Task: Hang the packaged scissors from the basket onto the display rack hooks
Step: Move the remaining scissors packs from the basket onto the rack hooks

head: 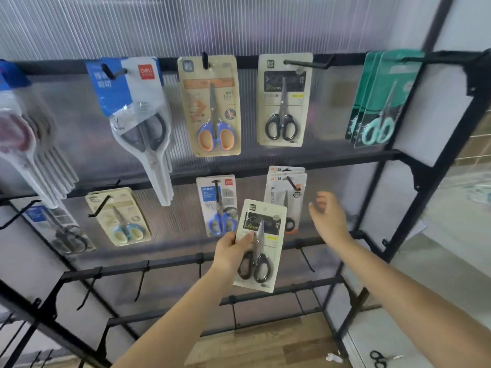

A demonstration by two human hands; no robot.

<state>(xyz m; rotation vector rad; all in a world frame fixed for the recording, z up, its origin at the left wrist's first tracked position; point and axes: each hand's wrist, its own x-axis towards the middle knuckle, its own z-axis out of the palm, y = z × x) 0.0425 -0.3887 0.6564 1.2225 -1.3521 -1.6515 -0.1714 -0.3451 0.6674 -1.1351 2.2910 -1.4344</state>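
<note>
A black rack (pixel 287 158) with rows of hooks is seen from above and in front, against a ribbed translucent wall; the basket is not in view. A beige pack (pixel 261 245) of black-handled scissors is held up in front of the rack's middle rows by the left hand (pixel 231 249), whose thumb lies on the card face and whose fingers are curled behind its left edge. The pack is tilted slightly, its top leaning right, and its hang hole near the top edge is too small to be made out. The right hand (pixel 328 216) is raised just right of the pack, fingers loosely spread and nothing held, apart from the card. A matching pack (pixel 284 100) hangs on the top bar, right of centre, from a long hook (pixel 308 64) whose tip points toward the viewer. That hook is judged the likely target, well above the held pack. The lift has several ways to fail: the one-sided grip could let the card swing or slip, the small hole could miss the hook tip so the card bends or tears, and the rising pack could knock the orange-handled packs (pixel 288 197) hanging just behind it off their hook. The matching pack could also be pushed back or dislodged if the tip is approached at an angle
</note>
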